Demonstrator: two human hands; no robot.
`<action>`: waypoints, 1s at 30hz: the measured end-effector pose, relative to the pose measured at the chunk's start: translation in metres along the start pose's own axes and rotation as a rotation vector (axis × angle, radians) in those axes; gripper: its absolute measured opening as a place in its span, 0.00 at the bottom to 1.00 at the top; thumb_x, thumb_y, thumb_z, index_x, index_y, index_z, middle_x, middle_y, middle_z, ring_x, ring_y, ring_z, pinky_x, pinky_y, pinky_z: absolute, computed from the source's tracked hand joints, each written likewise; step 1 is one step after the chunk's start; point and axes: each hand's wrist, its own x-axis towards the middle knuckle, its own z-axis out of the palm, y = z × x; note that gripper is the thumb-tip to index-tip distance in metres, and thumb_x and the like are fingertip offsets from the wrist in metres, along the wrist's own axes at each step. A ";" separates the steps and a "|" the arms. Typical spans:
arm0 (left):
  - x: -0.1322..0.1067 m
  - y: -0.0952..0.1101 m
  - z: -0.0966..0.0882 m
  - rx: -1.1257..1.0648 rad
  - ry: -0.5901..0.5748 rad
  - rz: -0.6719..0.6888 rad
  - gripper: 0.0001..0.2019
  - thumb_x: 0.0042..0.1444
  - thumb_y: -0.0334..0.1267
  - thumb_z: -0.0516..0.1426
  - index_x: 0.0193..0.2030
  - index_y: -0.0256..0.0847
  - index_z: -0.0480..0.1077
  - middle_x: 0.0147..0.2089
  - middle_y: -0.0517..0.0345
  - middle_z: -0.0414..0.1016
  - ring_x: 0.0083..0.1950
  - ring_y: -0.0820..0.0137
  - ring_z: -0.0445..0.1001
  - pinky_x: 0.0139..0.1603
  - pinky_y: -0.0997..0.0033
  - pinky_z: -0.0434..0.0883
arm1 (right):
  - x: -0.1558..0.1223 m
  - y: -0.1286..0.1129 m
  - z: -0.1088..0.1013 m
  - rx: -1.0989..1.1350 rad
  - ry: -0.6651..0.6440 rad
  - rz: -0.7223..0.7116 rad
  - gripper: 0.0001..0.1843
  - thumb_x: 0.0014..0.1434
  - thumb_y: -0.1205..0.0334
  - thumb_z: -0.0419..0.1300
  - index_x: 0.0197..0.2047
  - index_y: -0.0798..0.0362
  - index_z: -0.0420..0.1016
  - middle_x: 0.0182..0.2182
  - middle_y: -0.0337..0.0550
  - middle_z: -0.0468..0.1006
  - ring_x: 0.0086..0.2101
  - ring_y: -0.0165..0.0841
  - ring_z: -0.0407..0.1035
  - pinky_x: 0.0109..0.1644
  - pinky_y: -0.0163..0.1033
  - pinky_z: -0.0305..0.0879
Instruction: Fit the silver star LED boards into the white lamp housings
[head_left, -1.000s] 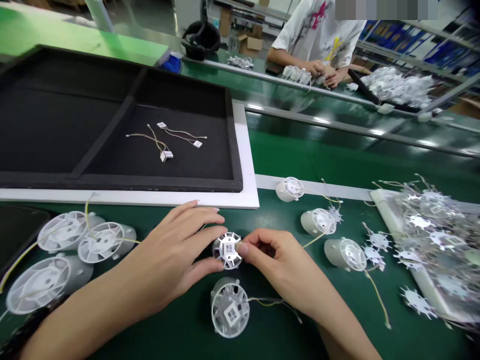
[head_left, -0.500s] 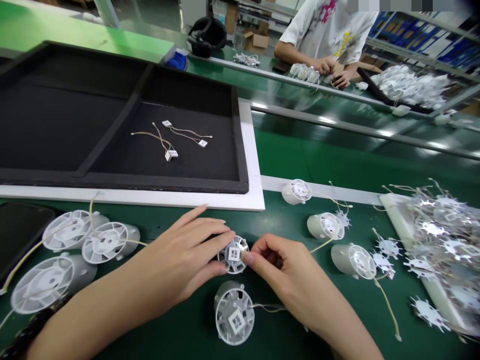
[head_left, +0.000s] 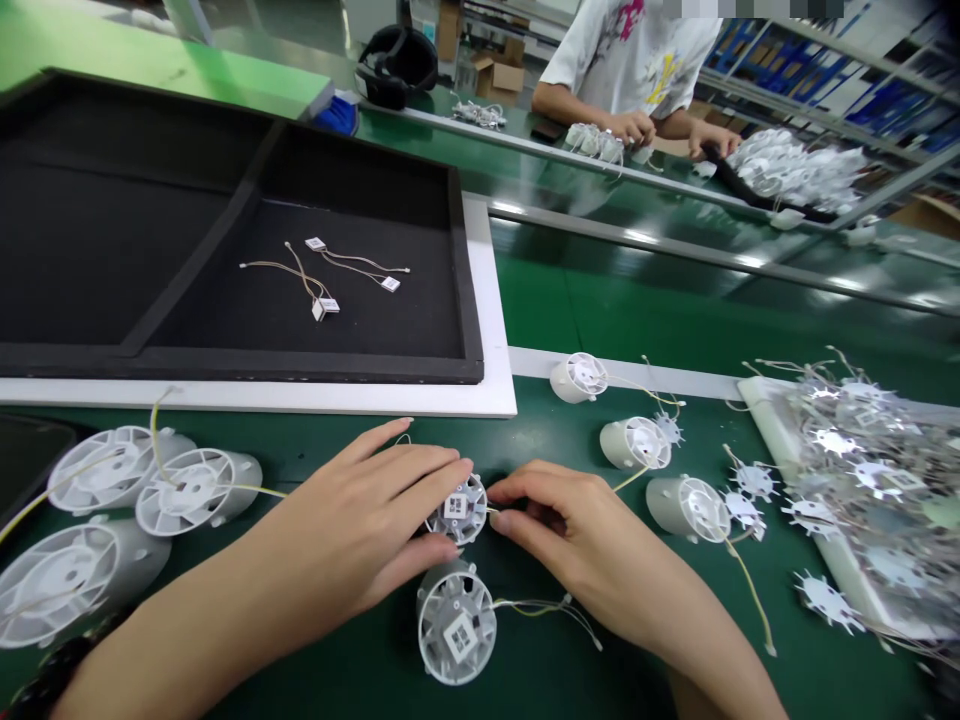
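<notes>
My left hand (head_left: pixel 390 495) curls around a small round white plastic housing (head_left: pixel 475 507), thumb below and fingers above. A square white piece with a printed code (head_left: pixel 455 506) sits in the middle of that housing. At its right rim my right hand (head_left: pixel 562 520) pinches a thin pale wire (head_left: pixel 493 511) between thumb and forefinger. Just below stands a second housing (head_left: pixel 457 625) with a similar coded square; its wires (head_left: pixel 536 606) trail right under my right hand. My left palm and the lower sides of the held housing are hidden.
Larger white housings (head_left: pixel 199 490) with yellow wires lie at left. Several smaller housings (head_left: pixel 634 442) stand at right, near a white foam tray (head_left: pixel 787 450) heaped with star-shaped metal plates. A black divided tray (head_left: pixel 375 372) holds wired squares. Across the bench a person (head_left: pixel 630 70) handles white parts.
My right fingertips have moved off the coded square to the wire at the housing's rim. The view has shifted slightly. The person opposite has reached one hand to the pile of white parts.
</notes>
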 end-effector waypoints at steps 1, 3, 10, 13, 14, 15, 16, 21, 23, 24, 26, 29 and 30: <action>0.000 0.000 0.000 -0.009 -0.001 0.000 0.17 0.78 0.45 0.46 0.62 0.40 0.68 0.58 0.53 0.80 0.59 0.65 0.78 0.76 0.56 0.58 | 0.000 0.001 0.000 -0.008 -0.005 -0.021 0.09 0.70 0.60 0.60 0.43 0.48 0.83 0.41 0.41 0.82 0.40 0.37 0.74 0.45 0.42 0.66; 0.001 0.000 0.001 -0.026 -0.008 -0.004 0.16 0.78 0.44 0.46 0.60 0.41 0.70 0.58 0.54 0.81 0.57 0.65 0.79 0.75 0.56 0.60 | 0.001 0.001 0.001 -0.008 -0.004 -0.049 0.11 0.71 0.64 0.58 0.40 0.49 0.83 0.40 0.40 0.83 0.40 0.36 0.75 0.45 0.41 0.66; -0.002 -0.003 0.001 0.004 -0.027 -0.047 0.17 0.76 0.48 0.49 0.62 0.46 0.71 0.59 0.56 0.81 0.59 0.61 0.79 0.72 0.51 0.66 | 0.004 0.001 0.007 -0.082 -0.018 -0.054 0.13 0.70 0.67 0.58 0.38 0.50 0.84 0.37 0.42 0.85 0.35 0.37 0.75 0.40 0.42 0.63; -0.002 -0.003 0.001 0.013 -0.044 -0.075 0.17 0.75 0.48 0.51 0.62 0.47 0.72 0.59 0.57 0.81 0.59 0.60 0.79 0.72 0.50 0.66 | 0.005 0.001 0.008 -0.107 -0.007 -0.055 0.13 0.70 0.67 0.59 0.38 0.50 0.84 0.37 0.42 0.84 0.36 0.37 0.75 0.40 0.42 0.63; -0.002 -0.002 0.000 0.012 -0.041 -0.073 0.17 0.75 0.48 0.51 0.62 0.46 0.71 0.59 0.56 0.81 0.59 0.60 0.79 0.72 0.50 0.65 | 0.005 0.001 0.007 -0.119 -0.007 -0.054 0.13 0.70 0.67 0.59 0.38 0.50 0.84 0.37 0.42 0.84 0.36 0.37 0.76 0.41 0.42 0.63; -0.002 -0.002 0.000 0.013 -0.035 -0.062 0.17 0.75 0.48 0.51 0.63 0.46 0.71 0.60 0.56 0.81 0.59 0.60 0.79 0.72 0.50 0.65 | 0.005 0.001 0.006 -0.133 -0.013 -0.052 0.13 0.71 0.67 0.59 0.38 0.50 0.84 0.37 0.42 0.83 0.37 0.37 0.76 0.41 0.42 0.63; -0.002 -0.001 0.001 0.019 -0.028 -0.047 0.17 0.76 0.47 0.50 0.63 0.45 0.70 0.60 0.55 0.80 0.59 0.60 0.79 0.72 0.50 0.64 | 0.005 0.001 0.005 -0.150 -0.019 -0.052 0.12 0.71 0.67 0.59 0.39 0.50 0.84 0.37 0.42 0.83 0.37 0.38 0.76 0.41 0.42 0.63; -0.001 0.001 -0.002 0.058 -0.043 -0.026 0.16 0.74 0.43 0.53 0.64 0.43 0.67 0.61 0.53 0.79 0.61 0.58 0.77 0.72 0.50 0.63 | 0.001 0.000 -0.001 -0.285 -0.022 -0.080 0.07 0.69 0.66 0.63 0.43 0.51 0.84 0.40 0.44 0.83 0.42 0.42 0.75 0.47 0.46 0.64; 0.000 0.000 -0.006 0.055 -0.037 -0.021 0.17 0.73 0.43 0.54 0.65 0.43 0.67 0.61 0.53 0.79 0.62 0.59 0.77 0.73 0.50 0.62 | 0.001 0.000 -0.002 -0.321 -0.018 -0.098 0.05 0.67 0.66 0.65 0.44 0.51 0.84 0.40 0.45 0.83 0.43 0.43 0.75 0.47 0.47 0.64; 0.001 -0.001 -0.009 0.055 -0.035 -0.002 0.17 0.73 0.43 0.55 0.65 0.44 0.67 0.61 0.54 0.79 0.61 0.58 0.77 0.73 0.50 0.62 | 0.001 0.000 -0.002 -0.333 -0.020 -0.105 0.04 0.67 0.65 0.66 0.44 0.51 0.84 0.40 0.45 0.83 0.42 0.43 0.75 0.47 0.47 0.65; 0.000 -0.007 -0.017 0.069 -0.029 0.036 0.16 0.72 0.43 0.55 0.63 0.45 0.69 0.59 0.55 0.80 0.60 0.58 0.78 0.72 0.49 0.63 | 0.002 -0.001 -0.001 -0.351 -0.029 -0.108 0.03 0.66 0.66 0.67 0.43 0.52 0.83 0.39 0.44 0.83 0.41 0.42 0.75 0.45 0.46 0.65; -0.005 -0.019 -0.030 0.116 0.005 0.077 0.12 0.72 0.44 0.55 0.59 0.48 0.72 0.56 0.59 0.81 0.58 0.59 0.79 0.71 0.50 0.66 | 0.002 0.000 0.000 -0.356 -0.035 -0.076 0.07 0.68 0.68 0.63 0.39 0.51 0.83 0.37 0.41 0.83 0.37 0.40 0.77 0.40 0.44 0.66; -0.008 -0.023 -0.034 0.127 0.007 0.090 0.13 0.72 0.45 0.56 0.59 0.50 0.73 0.56 0.61 0.82 0.57 0.60 0.79 0.71 0.52 0.67 | 0.001 0.000 0.000 -0.361 -0.035 -0.070 0.08 0.68 0.68 0.62 0.39 0.51 0.84 0.36 0.41 0.83 0.36 0.39 0.77 0.39 0.44 0.67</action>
